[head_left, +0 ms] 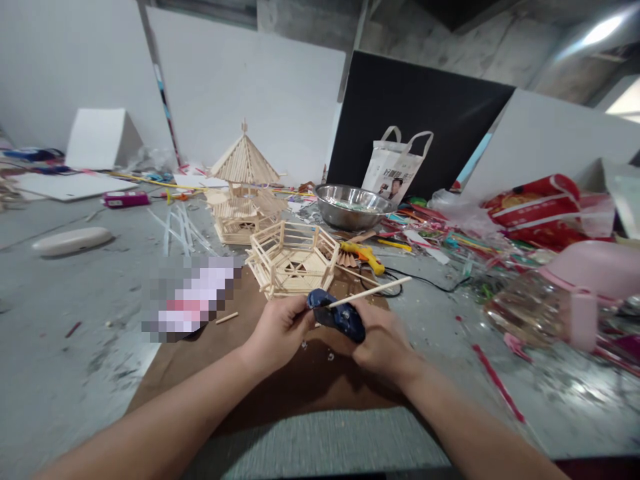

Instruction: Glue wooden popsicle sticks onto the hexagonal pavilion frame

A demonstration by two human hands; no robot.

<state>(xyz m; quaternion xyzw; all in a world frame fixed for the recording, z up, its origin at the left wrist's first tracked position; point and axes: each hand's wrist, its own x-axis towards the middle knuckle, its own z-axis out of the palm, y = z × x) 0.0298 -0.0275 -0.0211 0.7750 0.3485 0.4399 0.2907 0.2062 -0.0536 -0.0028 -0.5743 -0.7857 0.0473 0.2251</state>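
Observation:
My right hand [380,340] is wrapped around a dark blue hand tool [344,320], which looks like a small cutter; its jaws are hard to make out. A thin wooden stick [373,292] lies across the tool and sticks out to the upper right. At the tool's left end, the fingers of my left hand [285,330] are pinched together at the stick's near end, partly hidden. Just beyond my hands is a hexagonal wooden stick frame [295,260] with railings. A model pavilion [245,163] with a pointed roof stands behind it.
Under my hands lies a brown sheet [230,380]. A yellow glue gun [365,255] with a black cord sits right of the frame, before a metal bowl [350,207]. A pink-lidded jug [565,293] stands at right. A blurred-out phone-like object [200,300] lies left.

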